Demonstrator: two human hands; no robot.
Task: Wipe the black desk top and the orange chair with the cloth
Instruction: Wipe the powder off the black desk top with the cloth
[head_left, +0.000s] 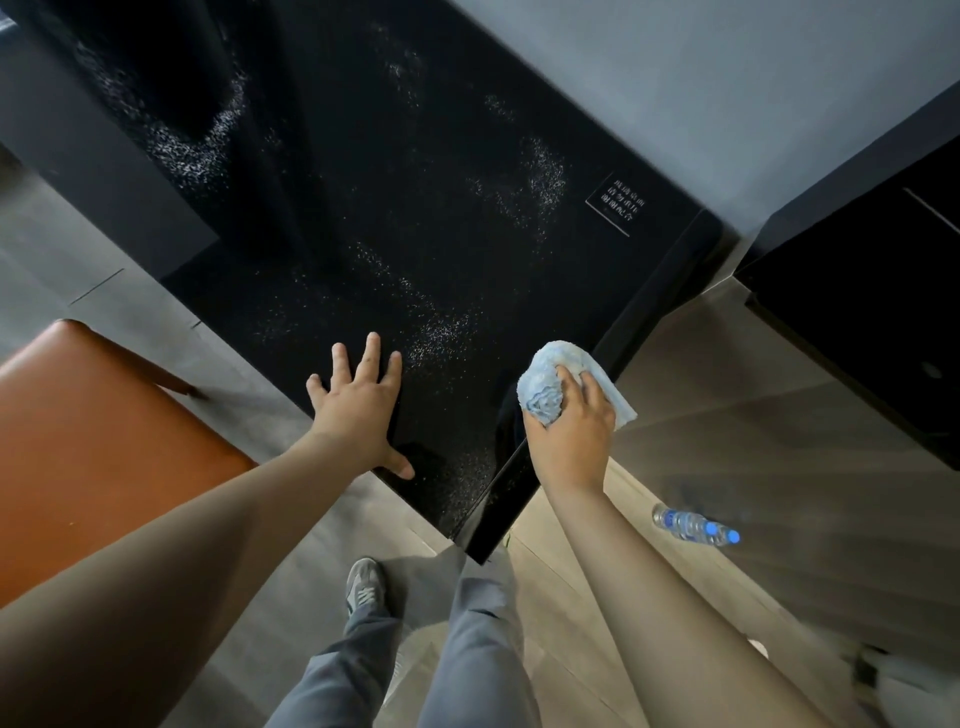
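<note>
At the far left the orange chair (104, 447) stands just beside the desk, its padded seat facing up and one dark leg showing at its far edge. To its right, the left hand (358, 410) rests flat on the black desk top (415, 218) near the front edge, fingers straight and spread, thumb stretched toward the near corner; it holds nothing. The glossy desk top carries pale speckled patches across its middle and far side.

Further right, the light blue cloth (545, 374) is bunched at the desk's right edge, close to the near corner. The right hand (571, 441) grips it from above, fingers curled over the wad. Most of the cloth bulges out ahead of and to the left of the knuckles, and a flat flap sticks out to the right past the desk edge. The cloth seems to press on the surface, though the contact itself is hidden under the hand.

Beyond it, a small printed notice (616, 203) with white characters lies near the desk's far right corner. On the wooden floor (779, 415) to the right lies a plastic water bottle (696, 526) with a blue cap, on its side.
</note>
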